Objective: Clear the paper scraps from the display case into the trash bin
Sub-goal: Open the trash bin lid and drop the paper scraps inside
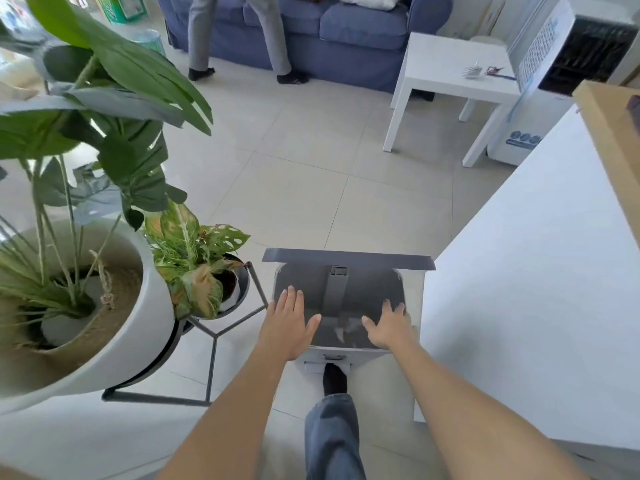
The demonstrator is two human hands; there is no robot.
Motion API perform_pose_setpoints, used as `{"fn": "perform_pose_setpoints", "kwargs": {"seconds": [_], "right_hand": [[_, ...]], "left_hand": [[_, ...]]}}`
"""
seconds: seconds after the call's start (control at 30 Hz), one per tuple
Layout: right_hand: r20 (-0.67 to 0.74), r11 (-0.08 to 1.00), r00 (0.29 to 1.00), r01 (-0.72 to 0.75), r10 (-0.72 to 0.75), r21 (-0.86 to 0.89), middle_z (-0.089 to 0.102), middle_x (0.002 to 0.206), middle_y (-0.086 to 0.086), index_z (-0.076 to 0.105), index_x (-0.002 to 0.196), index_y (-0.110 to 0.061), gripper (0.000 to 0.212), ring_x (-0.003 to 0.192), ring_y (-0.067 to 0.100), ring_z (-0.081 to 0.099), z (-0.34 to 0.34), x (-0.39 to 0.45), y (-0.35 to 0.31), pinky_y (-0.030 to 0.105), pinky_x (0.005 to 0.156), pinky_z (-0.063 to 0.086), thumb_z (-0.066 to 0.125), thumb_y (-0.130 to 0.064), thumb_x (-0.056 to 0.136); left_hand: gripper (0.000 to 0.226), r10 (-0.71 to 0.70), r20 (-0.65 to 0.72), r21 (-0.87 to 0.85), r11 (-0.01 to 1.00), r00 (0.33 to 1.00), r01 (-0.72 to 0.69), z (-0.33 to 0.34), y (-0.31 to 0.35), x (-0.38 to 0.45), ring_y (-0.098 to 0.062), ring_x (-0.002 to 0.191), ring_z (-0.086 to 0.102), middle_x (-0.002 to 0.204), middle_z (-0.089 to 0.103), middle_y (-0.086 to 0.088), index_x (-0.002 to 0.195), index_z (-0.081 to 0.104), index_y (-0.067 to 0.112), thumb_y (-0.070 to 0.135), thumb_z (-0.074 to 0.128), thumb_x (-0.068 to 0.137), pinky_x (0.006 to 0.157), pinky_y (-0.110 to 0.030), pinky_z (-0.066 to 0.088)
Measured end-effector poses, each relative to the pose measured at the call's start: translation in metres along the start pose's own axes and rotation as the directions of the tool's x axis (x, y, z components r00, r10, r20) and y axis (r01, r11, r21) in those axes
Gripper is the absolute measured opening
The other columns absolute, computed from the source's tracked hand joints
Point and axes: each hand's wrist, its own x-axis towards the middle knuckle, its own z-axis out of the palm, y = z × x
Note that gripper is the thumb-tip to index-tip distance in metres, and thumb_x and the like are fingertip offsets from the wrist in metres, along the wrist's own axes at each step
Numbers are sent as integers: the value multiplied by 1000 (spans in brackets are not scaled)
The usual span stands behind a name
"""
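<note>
A white pedal trash bin [414, 292] stands on the floor in front of me with its grey lid [346, 259] raised. My foot [334, 377] in a dark sock presses the pedal at its base. Pale paper scraps [346, 329], blurred, are inside the dark bin between my hands. My left hand [289, 322] hovers over the bin's left side, fingers spread, holding nothing. My right hand [389, 325] is over the right side, fingers apart and empty. The display case is the white cabinet [530, 289] on the right, its wooden top [609, 133] at the frame's edge.
A small potted plant [197, 261] on a black wire stand [211, 341] sits just left of the bin. A large white planter [104, 313] is further left. A white side table [450, 81], a blue sofa [346, 26] and a standing person's legs [239, 39] are beyond.
</note>
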Motion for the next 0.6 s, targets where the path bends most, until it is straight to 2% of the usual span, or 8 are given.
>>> {"fn": "perform_pose_setpoints", "kwargs": {"seconds": [0.17, 0.4, 0.6], "right_hand": [[8, 996, 999, -31, 32, -87, 9, 160, 14, 8, 154, -18, 77, 147, 32, 11, -22, -21, 13, 51, 115, 19, 24, -64, 94], [-54, 995, 998, -27, 21, -95, 33, 150, 13, 26, 149, -15, 70, 140, 32, 30, -73, -75, 16, 47, 112, 30, 25, -61, 95], [-148, 998, 989, 5, -15, -69, 39, 147, 11, 31, 146, -16, 67, 136, 30, 34, -120, -125, 0, 45, 107, 33, 26, -59, 95]], "left_hand": [[69, -5, -41, -27, 1000, 999, 4, -21, 0, -11, -24, 150, 0, 161, -1, -11, 153, 3, 7, 49, 17, 100, 122, -41, 6], [69, -4, -121, -52, 999, 993, -3, -79, 2, -52, -24, 150, 0, 161, 0, -10, 153, 5, 6, 49, 19, 100, 122, -43, 5], [69, -13, -163, -71, 997, 987, 1, -125, -2, -99, -25, 150, -1, 161, -2, -13, 152, 3, 4, 47, 21, 101, 122, -42, 4]]}}
